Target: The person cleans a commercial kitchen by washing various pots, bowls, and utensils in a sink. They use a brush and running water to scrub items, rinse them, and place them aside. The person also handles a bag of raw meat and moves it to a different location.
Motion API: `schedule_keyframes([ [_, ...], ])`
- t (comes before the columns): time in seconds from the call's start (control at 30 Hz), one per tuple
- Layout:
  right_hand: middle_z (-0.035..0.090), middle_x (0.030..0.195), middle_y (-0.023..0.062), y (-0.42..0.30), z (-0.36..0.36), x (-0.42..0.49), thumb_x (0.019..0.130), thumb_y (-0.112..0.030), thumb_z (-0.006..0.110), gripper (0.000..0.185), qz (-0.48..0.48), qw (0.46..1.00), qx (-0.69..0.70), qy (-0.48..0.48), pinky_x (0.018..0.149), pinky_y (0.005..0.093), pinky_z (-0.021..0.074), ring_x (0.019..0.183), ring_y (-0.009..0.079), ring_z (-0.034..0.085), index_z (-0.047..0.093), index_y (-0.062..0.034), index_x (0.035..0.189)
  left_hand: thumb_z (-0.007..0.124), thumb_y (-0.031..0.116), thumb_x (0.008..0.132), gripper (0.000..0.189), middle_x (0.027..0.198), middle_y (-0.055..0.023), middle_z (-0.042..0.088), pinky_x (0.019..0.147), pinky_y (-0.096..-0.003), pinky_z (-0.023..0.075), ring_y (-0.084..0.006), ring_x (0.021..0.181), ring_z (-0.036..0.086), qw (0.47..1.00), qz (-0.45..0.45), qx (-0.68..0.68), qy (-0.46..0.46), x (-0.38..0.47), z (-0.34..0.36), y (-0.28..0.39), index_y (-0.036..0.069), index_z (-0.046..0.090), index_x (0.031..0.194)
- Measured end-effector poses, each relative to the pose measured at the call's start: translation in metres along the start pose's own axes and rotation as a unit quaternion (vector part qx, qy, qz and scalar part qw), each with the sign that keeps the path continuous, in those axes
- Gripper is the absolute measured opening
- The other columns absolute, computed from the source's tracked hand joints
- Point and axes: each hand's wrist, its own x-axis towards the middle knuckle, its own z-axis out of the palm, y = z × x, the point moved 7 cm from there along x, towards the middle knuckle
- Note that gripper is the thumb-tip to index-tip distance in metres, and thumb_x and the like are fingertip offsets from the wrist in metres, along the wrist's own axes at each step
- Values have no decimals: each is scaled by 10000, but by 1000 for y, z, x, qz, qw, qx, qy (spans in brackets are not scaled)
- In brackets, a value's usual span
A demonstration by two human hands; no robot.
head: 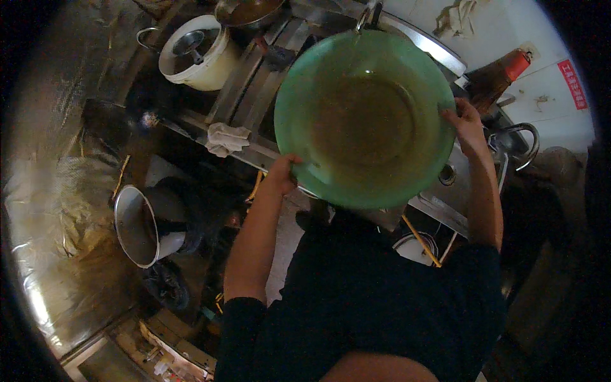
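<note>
A wide green basin (367,119) is held up in front of me, tipped so that I look into it. My left hand (284,175) grips its lower left rim, and my right hand (467,125) grips the rim on the right side. Both thumbs lie over the edge, while most of the other fingers are hidden behind it. The bottom of the basin looks brownish; I cannot tell whether that is liquid or the surface itself. Behind its top edge stands a metal tap (365,18).
At right, a curved tap (527,138) rises by a steel sink (446,196). A white bucket (200,62) with a ladle (189,45) and a crumpled cloth (227,139) are on the left worktop. Below stands another bucket (138,227). A brush (499,79) hangs on the wall.
</note>
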Motion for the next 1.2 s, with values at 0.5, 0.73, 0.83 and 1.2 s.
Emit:
schedule_keyframes([
  [0.5, 551, 1103, 126, 132, 55, 43, 802, -117, 597, 401, 97, 958, 263, -64, 849, 347, 428, 981, 244, 529, 473, 17, 1160, 609, 116, 698, 442, 973, -152, 561, 731, -389, 458, -275, 846, 548, 956, 238, 144, 88, -52, 0, 60, -44, 488, 1092],
  [0.73, 569, 1076, 110, 135, 95, 64, 820, -140, 569, 371, 132, 974, 124, -134, 861, 313, 409, 991, 215, 530, 498, 31, 1141, 598, 117, 698, 343, 904, -102, 563, 712, -370, 449, -238, 818, 534, 947, 249, 156, 132, -94, -16, 71, -16, 532, 1007],
  [0.83, 581, 1060, 109, 124, 108, 79, 805, -233, 585, 426, 74, 979, -56, -182, 841, 316, 412, 963, 214, 537, 517, 41, 1124, 584, 108, 681, 289, 799, -83, 558, 577, -330, 424, -209, 697, 535, 951, 252, 101, 149, -114, -24, 66, -36, 552, 930],
  [1.2, 607, 942, 183, 16, 226, 237, 827, -206, 457, 238, -242, 909, -337, -49, 812, 426, 455, 893, 336, 575, 609, -66, 945, 565, 95, 706, 211, 692, -83, 544, 374, -277, 349, -166, 468, 477, 944, 204, 41, 256, -146, -48, 42, -26, 569, 878],
])
